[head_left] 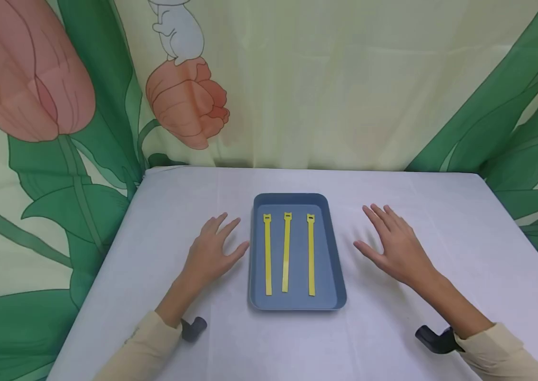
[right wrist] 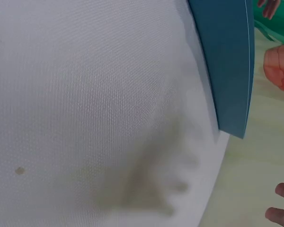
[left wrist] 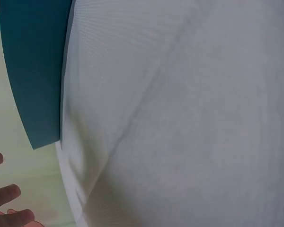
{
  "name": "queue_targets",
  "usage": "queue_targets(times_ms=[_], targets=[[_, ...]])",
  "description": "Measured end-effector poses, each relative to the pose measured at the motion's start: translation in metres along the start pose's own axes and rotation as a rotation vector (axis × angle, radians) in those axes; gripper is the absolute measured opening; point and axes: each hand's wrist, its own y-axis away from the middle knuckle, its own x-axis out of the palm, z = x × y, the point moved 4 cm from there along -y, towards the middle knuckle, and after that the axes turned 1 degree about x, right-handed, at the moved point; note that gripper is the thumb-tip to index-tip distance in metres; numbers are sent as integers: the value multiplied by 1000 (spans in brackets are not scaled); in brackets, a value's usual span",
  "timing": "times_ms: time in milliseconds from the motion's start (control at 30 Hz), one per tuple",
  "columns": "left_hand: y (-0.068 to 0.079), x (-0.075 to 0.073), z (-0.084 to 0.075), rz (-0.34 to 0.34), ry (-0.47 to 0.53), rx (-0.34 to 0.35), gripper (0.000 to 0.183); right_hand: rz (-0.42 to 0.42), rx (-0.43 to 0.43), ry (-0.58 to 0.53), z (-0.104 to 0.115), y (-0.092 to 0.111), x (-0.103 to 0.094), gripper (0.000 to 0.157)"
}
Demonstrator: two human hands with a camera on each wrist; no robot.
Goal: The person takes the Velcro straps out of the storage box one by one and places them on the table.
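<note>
A blue-grey tray [head_left: 297, 303] lies on the white-covered table, with three yellow cable ties inside, set lengthwise with their slotted heads at the far end: a left one [head_left: 268, 259], a middle one [head_left: 286, 256] and a right one [head_left: 311, 259]. Just left of the tray is my left hand [head_left: 212, 255], fingers spread, its thumb tip close to the rim and nothing held. My right hand [head_left: 397, 248] hovers over the cloth on the other side, fingers extended and holding nothing. Both wrist views catch the tray's outer wall [left wrist: 35, 71] and a few fingertips [right wrist: 281, 215].
White cloth [head_left: 297, 349] covers the table around the tray. Behind its far edge hangs a pale curtain [head_left: 321, 95] printed with tulips, leaves and a white animal. A dark wrist mount [head_left: 436, 339] sticks out at the right cuff, another [head_left: 195, 329] at the left.
</note>
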Motion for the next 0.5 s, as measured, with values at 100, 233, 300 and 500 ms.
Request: queue_targets(times_ms=[100, 233, 300, 500], targets=[[-1, 1, -2, -2, 19, -2, 58, -6, -7, 7, 1, -3, -2, 76], [-2, 1, -6, -6, 53, -8, 53, -22, -34, 14, 2, -6, -3, 73], [-2, 2, -9, -5, 74, -15, 50, -32, -53, 19, 3, -6, -3, 72], [4, 6, -13, 17, 114, -69, 52, -66, -94, 23, 4, -3, -3, 66]])
